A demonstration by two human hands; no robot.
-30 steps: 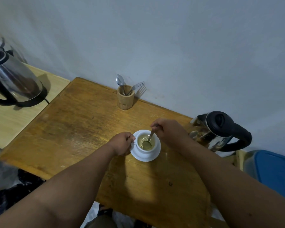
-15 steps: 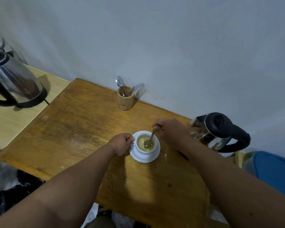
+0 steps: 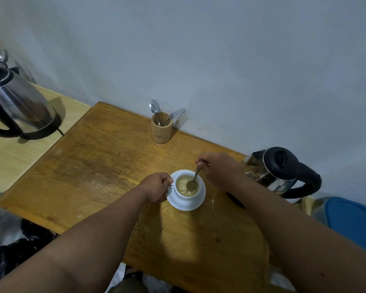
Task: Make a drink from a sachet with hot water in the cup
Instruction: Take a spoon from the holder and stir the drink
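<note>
The worn brown wooden table point(image 3: 97, 176) carries everything the task needs; every location below refers to the white ceramic cup point(image 3: 185, 192) standing near the table's middle. To the cup's right, at the table's edge, stands the glass-bodied electric kettle with a black lid and handle point(image 3: 281, 171). Beyond the cup, against the wall, stands the cylindrical wooden cutlery holder point(image 3: 161, 129). Directly beneath the cup lies the round white saucer point(image 3: 190, 205).

Progress: the cup holds a pale, cloudy, yellowish liquid with lighter patches on its surface. Judge the sachet contents and the hot water as already in the cup. No sachet is visible. What remains, as far as you can judge, is stirring until the patches dissolve, then removing the spoon.

Pose: your right hand point(image 3: 218, 171) reaches in from the cup's right and pinches the upper handle of the small metal spoon point(image 3: 193, 179), whose bowl sits in the liquid. Your left hand point(image 3: 156, 187) is curled closed against the cup's left side, at its handle; the exact grip is hidden.
</note>
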